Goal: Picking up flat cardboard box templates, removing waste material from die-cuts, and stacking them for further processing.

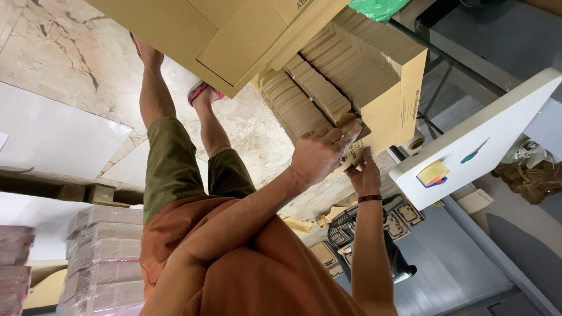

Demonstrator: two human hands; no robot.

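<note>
A large open cardboard box [404, 102] holds tight rows of flat brown paper pieces [328, 76]. My left hand [319, 155] lies on top of a small bundle of these brown pieces [356, 149] at the box's near edge, fingers curled over it. My right hand [364, 175], with a dark wristband, grips the same bundle from underneath. My orange shirt, green shorts and feet in red sandals fill the left of the view. A box flap [234, 41] sticks out above my legs.
A white tabletop [497, 131] at the right carries a yellow notepad [433, 172] and a teal tool [473, 153]. A tape roll [414, 143] sits by the box. Wrapped pinkish stacks [102, 257] stand at the lower left. Brown printed cards [398, 221] and a black wire basket [342, 227] lie below.
</note>
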